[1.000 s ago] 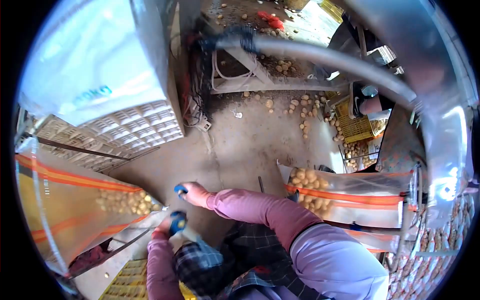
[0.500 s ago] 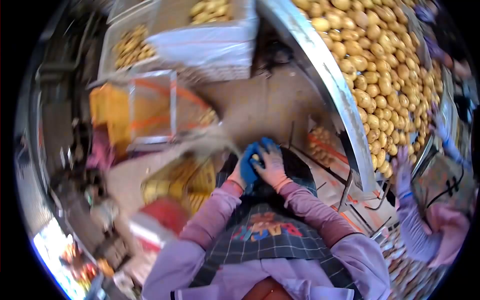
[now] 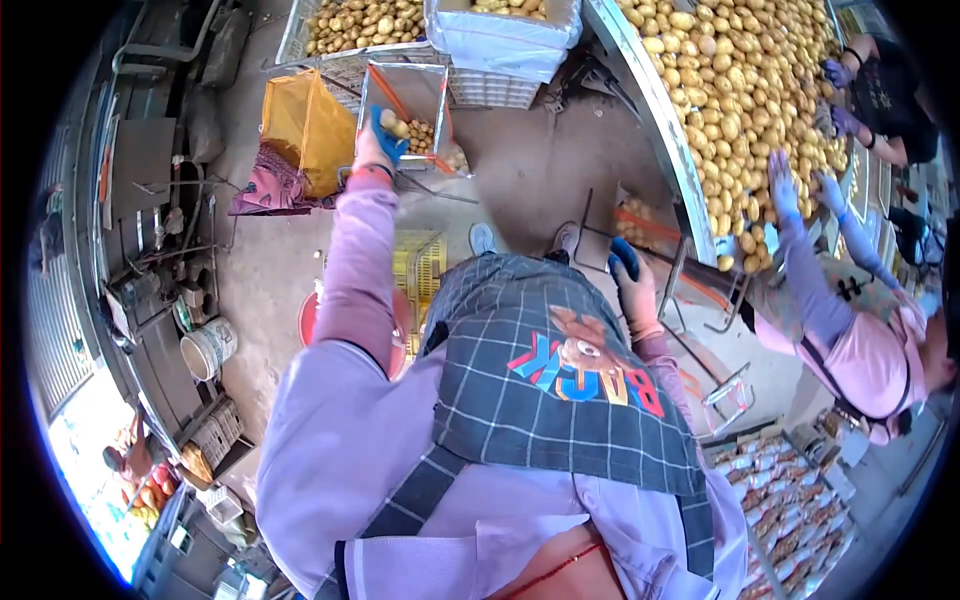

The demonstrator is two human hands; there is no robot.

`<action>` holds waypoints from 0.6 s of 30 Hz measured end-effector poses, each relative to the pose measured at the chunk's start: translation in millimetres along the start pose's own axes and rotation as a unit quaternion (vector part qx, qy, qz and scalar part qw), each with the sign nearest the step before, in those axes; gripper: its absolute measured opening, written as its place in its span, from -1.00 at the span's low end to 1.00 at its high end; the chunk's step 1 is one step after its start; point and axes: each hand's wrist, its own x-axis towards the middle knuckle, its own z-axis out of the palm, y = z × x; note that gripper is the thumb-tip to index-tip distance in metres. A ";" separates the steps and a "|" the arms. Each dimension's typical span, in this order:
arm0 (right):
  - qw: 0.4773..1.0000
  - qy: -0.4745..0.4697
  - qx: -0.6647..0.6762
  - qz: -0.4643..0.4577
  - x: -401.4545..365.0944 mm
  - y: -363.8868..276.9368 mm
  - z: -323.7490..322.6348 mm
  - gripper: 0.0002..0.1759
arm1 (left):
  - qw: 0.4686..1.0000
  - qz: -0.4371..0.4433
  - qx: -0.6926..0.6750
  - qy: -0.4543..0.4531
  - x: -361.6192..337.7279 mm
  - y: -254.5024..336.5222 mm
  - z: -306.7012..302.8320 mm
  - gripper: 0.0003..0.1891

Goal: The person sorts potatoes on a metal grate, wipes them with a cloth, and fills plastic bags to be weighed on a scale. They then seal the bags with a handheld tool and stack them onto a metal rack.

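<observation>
My left hand [image 3: 376, 146], in a blue-fingered glove, reaches out to the upper left. Its fingers are around a pale potato [image 3: 388, 118], at the mouth of a bag held open by a metal frame [image 3: 405, 72]. More small potatoes [image 3: 420, 136] lie inside that bag, just beyond the fingers. My right hand [image 3: 636, 286], also in a blue-fingered glove, hangs beside the checked apron [image 3: 560, 440]. Its fingers are loosely extended and I see nothing in them.
A metal-edged table [image 3: 665, 135] heaped with potatoes stands at the upper right. Co-workers' gloved hands [image 3: 785, 185] rest on the heap. Crates of potatoes [image 3: 290, 45] are at the back. Near me are a yellow bag [image 3: 305, 125], a yellow crate [image 3: 425, 265] and a red bucket [image 3: 308, 318].
My hands were together in front of the apron around something small and yellowish. The left has since moved up and left to the framed bag; the right has moved to my right side.
</observation>
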 end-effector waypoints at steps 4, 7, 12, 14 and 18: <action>0.995 0.091 0.008 0.045 -41.5 56.3 -26.1 -0.56 | 0.989 0.069 -0.026 -0.126 -1.8 28.3 -27.0 -0.79; 0.961 0.188 -0.118 0.166 -84.3 10.6 -22.3 -0.58 | 0.952 0.035 -0.051 -0.299 -15.7 14.2 -37.8 -0.82; 0.968 0.181 -0.154 0.080 -72.6 44.6 -17.7 -0.55 | 0.941 0.007 -0.054 -0.334 -111.8 -64.0 66.4 -0.59; 0.962 0.151 -0.222 0.043 -49.8 27.5 -14.7 -0.55 | 0.912 0.016 -0.087 -0.401 -147.7 -87.3 135.3 -0.57; 0.961 0.059 -0.241 -0.122 17.3 1.6 -22.0 -0.55 | 0.781 -0.289 -0.233 -0.501 -209.8 -103.5 248.0 -0.57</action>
